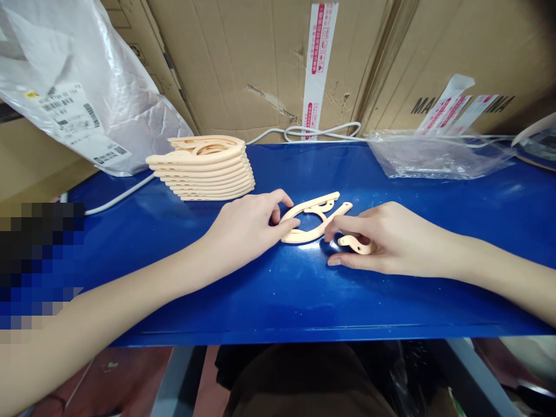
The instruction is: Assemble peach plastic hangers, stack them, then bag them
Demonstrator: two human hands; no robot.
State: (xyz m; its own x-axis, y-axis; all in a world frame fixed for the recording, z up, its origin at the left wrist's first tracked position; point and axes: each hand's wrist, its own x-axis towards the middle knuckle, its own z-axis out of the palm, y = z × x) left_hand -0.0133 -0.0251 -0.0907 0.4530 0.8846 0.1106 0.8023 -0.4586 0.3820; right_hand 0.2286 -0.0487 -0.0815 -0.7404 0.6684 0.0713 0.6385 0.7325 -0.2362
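A cream plastic folding hanger [309, 233] lies on the blue table, its two arms pointing right and a curved inner part between them. My left hand [252, 219] pinches its rounded left end between thumb and fingers. My right hand [393, 238] is beside the hanger's right side, the index finger near the lower arm. Within that hand's curled fingers is a small curved cream hanger hook [357, 245] with a hole in it; the thumb and index tips are apart. Behind my left hand stands a neat stack of folded cream hangers [208, 171].
A white plastic parcel bag [87, 87] with labels leans at the back left. Cardboard boxes [252, 63] stand along the table's back edge. A clear plastic bag [438, 156] lies at the back right, and a white cable [119, 197] runs behind the stack.
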